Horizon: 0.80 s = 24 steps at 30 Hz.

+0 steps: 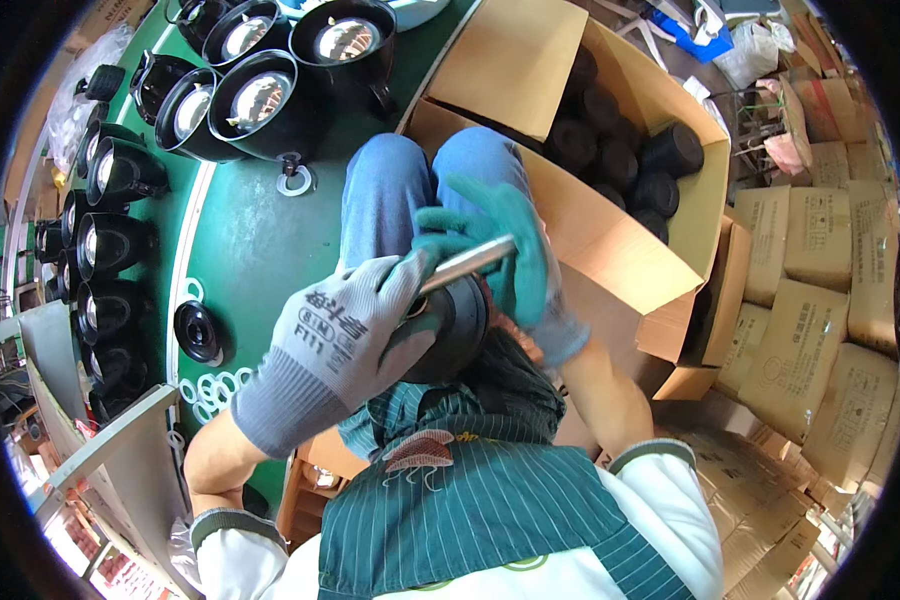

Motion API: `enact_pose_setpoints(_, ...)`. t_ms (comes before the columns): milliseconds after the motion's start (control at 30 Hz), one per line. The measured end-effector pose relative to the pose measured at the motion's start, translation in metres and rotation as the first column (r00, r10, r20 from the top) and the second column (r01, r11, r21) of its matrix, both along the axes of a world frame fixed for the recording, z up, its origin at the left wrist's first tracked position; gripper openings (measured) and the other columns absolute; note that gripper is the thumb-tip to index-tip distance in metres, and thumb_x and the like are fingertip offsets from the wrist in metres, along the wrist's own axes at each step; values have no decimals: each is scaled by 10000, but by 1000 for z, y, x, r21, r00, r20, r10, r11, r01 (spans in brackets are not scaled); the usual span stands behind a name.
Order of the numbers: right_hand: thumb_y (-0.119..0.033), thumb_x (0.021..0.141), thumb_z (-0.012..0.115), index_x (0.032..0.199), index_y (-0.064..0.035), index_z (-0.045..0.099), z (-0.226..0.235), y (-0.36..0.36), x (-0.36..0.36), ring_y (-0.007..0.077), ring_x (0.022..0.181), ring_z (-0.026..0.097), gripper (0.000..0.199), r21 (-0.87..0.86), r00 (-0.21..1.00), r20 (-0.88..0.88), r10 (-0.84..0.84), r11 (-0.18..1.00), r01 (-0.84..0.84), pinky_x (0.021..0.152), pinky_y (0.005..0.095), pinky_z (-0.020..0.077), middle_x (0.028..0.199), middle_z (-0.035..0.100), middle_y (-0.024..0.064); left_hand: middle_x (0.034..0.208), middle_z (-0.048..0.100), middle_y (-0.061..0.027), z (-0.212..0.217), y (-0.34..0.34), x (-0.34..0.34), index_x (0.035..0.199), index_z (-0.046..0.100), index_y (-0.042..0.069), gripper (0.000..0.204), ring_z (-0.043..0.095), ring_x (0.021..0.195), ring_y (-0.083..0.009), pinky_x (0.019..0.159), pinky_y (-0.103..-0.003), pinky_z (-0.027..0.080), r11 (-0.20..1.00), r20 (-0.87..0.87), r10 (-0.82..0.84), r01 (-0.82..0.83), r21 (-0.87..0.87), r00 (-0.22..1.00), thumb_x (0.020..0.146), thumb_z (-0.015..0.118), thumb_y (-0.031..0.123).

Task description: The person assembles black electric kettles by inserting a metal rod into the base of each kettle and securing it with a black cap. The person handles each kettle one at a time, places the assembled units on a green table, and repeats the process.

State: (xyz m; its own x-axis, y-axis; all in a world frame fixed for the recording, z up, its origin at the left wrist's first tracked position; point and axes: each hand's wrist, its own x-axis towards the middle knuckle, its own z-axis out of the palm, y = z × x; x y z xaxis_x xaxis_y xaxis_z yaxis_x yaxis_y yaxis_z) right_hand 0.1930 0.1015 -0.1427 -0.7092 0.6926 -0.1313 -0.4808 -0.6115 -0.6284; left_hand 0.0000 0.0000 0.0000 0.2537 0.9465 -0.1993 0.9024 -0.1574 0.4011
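1. We have a black round housing [450, 335] in our lap at frame centre, over the striped green apron [470, 500].
2. Our left hand [345, 335], in a grey glove, is closed around the housing's left side.
3. Our right hand [510, 250], in a green glove, is wrapped shut around a silvery metal rod [467, 265], whose tip meets the housing's top.
4. At two o'clock, an open cardboard box [610, 240] holds more black housings [620, 160].
5. At eleven o'clock, the green tabletop [260, 250] carries black lamp reflectors [260, 105]; white rings [210, 385] lie at eight o'clock.
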Motion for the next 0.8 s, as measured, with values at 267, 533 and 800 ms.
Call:
enact_pose_setpoints(267, -291, 1115, 455, 1574, 18, 344, -2, 50, -33, 235, 1056, 710, 564, 271, 946, -127, 298, 928, -256, 1044, 418, 549, 981, 688, 105, 1264, 543, -274, 10, -7, 99, 1522, 383, -38, 803, 659, 1061, -408, 786, -378, 622, 900, -290, 401, -433, -53, 869, 915, 716, 367)
enact_pose_setpoints(533, -159, 997, 652, 1523, 89, 389, 16, 3, 22, 272, 1032, 723, 638, 105, 927, -334, 168, 984, -141, 1001, 398, 551, 921, 716, 140, 1005, 726, -223, -25, -1, 13, 1336, 492, -35, 398, 735, 825, -349, 756, -403, 575, 808, 522, 465, -584, 80, 715, 976, 505, 135)
enact_pose_setpoints(800, -182, 1061, 539, 1480, 140, 392, -19, 24, 32, 322, 928, 730, 549, 91, 923, -363, 125, 991, -98, 1180, 564, 390, 763, 650, 68, 1082, 699, -245, -21, 5, 46, 1414, 448, -14, 526, 715, 967, -431, 843, -437, 558, 884, 444, 374, -458, 94, 814, 982, 590, 249)
